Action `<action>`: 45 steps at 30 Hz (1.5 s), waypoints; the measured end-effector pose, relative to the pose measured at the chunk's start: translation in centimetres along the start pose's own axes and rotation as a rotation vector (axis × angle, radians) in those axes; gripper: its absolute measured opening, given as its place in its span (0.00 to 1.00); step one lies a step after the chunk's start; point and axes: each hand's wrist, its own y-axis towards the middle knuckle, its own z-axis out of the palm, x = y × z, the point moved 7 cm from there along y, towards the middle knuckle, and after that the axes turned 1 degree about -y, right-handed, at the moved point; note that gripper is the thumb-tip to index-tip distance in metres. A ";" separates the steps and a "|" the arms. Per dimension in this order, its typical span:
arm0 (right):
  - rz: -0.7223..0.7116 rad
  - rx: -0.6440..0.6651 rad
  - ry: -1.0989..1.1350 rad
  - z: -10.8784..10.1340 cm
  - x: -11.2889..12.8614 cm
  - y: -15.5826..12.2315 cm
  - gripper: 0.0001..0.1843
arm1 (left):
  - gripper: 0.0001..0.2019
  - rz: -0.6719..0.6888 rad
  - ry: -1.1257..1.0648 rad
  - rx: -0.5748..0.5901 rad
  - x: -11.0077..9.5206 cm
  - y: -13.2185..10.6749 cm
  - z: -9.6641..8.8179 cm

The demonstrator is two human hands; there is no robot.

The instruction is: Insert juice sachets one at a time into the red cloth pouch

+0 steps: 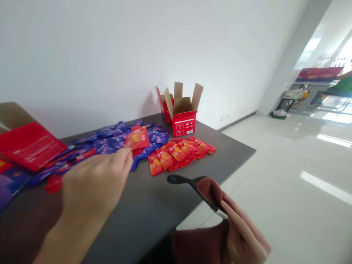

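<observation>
L hand point(96, 179) is pinching a red-orange packet point(138, 138) by its near edge, fingertips together, holding it over the blue packets point(117, 137). Packet's looking light, soft, prob. slippery; sealed edge is offering the best hold. R hand point(244, 234) is gripping brown cloth point(209, 189), fingers bent.

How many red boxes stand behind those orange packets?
2: the front box, just beyond the orange packets, and the rear box, partly hidden behind it. Another could be hidden there.
</observation>
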 end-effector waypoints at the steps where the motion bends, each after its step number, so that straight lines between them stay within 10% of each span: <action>1: -0.005 -0.023 -0.045 -0.6 -0.6 -0.2 0.22 | 0.17 0.045 0.088 0.050 -2.5 1.9 0.3; 5: -0.040 -0.045 -0.219 -2.3 -2.8 -0.4 0.21 | 0.16 0.187 0.077 0.207 -10.3 6.3 5.0; 11: 0.013 -0.036 -0.324 -4.4 -5.2 0.1 0.21 | 0.11 0.299 0.029 0.376 -15.8 6.9 11.7; 23: 0.069 -0.023 -0.328 -4.0 -5.8 -0.3 0.24 | 0.15 0.291 -0.070 0.326 -16.2 6.0 10.0; 27: 0.075 0.010 -0.273 -3.5 -4.6 -0.7 0.20 | 0.16 0.164 -0.099 0.230 -11.4 2.8 6.0; 31: -0.065 0.251 -0.082 0.7 -1.3 -0.7 0.20 | 0.16 -0.194 -0.008 0.056 -1.7 -3.4 1.5; 33: -0.246 0.397 0.062 4.1 1.7 -0.6 0.20 | 0.19 -0.372 0.134 0.153 3.3 -6.1 1.2; 39: -0.480 0.650 0.232 13.2 8.4 -1.2 0.19 | 0.26 -0.535 0.308 0.477 14.5 -6.5 5.3; 45: -0.476 0.637 0.189 14.8 8.5 -1.9 0.18 | 0.17 -0.405 0.144 0.488 20.4 -1.1 13.4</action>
